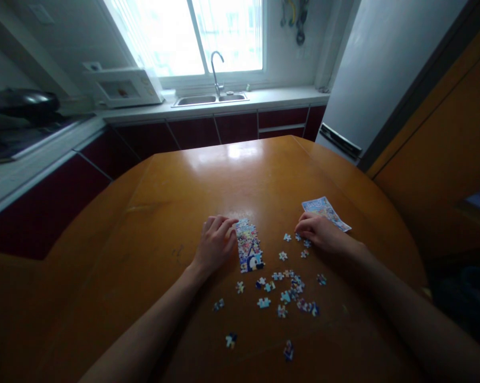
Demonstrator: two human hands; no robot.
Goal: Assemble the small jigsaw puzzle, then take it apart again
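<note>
A partly joined jigsaw puzzle (248,246) lies flat on the wooden table (160,202), a narrow colourful strip with a blue figure at its near end. My left hand (216,239) rests at its left side, fingers loosely bent and apart, fingertips by its upper left edge. My right hand (315,227) is on the table to the right, fingers curled down at a small puzzle piece (298,237); the fingertips are partly hidden. Several loose puzzle pieces (292,291) lie scattered nearer to me. Under and behind my right hand is a printed picture sheet (330,211).
Single pieces lie apart near the front, such as a dark puzzle piece (231,340) and another puzzle piece (288,350). Beyond the table are a counter with a sink (195,100), a microwave (120,88), a pan (22,101) on the stove, and a fridge (383,69) at right.
</note>
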